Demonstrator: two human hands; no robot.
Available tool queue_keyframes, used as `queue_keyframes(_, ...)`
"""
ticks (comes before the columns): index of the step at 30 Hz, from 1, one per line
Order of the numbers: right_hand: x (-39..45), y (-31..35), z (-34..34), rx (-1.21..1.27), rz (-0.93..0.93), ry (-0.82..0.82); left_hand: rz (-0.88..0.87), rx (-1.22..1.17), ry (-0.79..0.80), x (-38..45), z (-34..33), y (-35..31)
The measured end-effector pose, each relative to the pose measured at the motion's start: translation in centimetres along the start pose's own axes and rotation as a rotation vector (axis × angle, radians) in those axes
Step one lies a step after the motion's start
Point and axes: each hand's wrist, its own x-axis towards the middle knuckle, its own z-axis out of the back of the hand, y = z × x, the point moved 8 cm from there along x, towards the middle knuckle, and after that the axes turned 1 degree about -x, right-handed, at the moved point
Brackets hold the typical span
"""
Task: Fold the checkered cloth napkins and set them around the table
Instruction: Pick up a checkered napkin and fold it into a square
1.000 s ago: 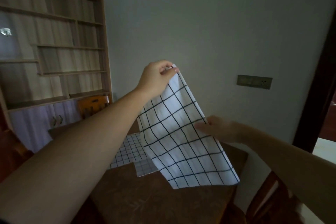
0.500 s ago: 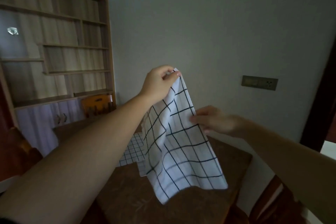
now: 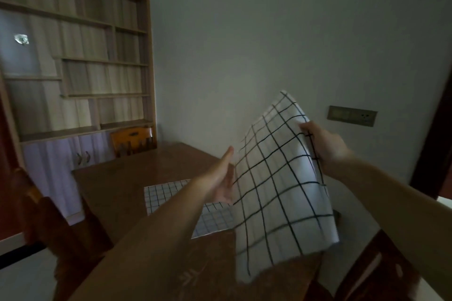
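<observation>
A white napkin with large black checks (image 3: 281, 190) hangs in the air above the brown wooden table (image 3: 137, 178), spread wide and slightly blurred. My right hand (image 3: 322, 146) grips its upper right edge, fingers curled round the cloth. My left hand (image 3: 221, 178) is at the napkin's left edge with fingers straight and the palm turned toward the cloth, touching it. A second napkin with smaller checks (image 3: 168, 194) lies flat on the table below, partly hidden by my left arm and the held cloth.
A wooden shelf unit with lilac cupboard doors (image 3: 73, 68) stands against the wall at left. One chair (image 3: 133, 140) is at the table's far side, another (image 3: 44, 217) at near left, a third (image 3: 381, 264) at lower right. A socket plate (image 3: 351, 116) is on the wall.
My left hand let go of the napkin's top corner and dropped to its left edge. My right hand took hold of the right edge, and the cloth spread out wider.
</observation>
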Motion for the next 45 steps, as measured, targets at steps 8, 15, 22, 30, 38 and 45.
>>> queue_keyframes(8, 0.6, -1.5, 1.9, 0.060, -0.022, -0.003, -0.183, -0.054, 0.077, -1.2, -1.2, -2.8)
queue_keyframes(15, 0.7, -3.6, 3.1, -0.220, -0.102, 0.156, -0.275, -0.050, -0.011, -0.9, 0.1, -3.4)
queue_keyframes(22, 0.8, -4.5, 4.2, -0.267, -0.099, 0.128, -0.248, -0.021, -0.129, -1.8, 1.8, -3.3)
queue_keyframes(30, 0.3, -4.1, 5.2, -0.203, 0.031, 0.060, -0.192, -0.043, -0.093, -3.0, 2.3, -2.7)
queue_keyframes(38, 0.5, -3.0, 4.8, -0.286, 0.113, 0.129, -0.322, 0.069, -0.216, -2.6, 3.9, -3.3)
queue_keyframes(45, 0.9, -2.0, 4.1, -0.798, 0.309, 0.033, -0.521, 0.359, -0.361, -3.5, 4.5, -4.5)
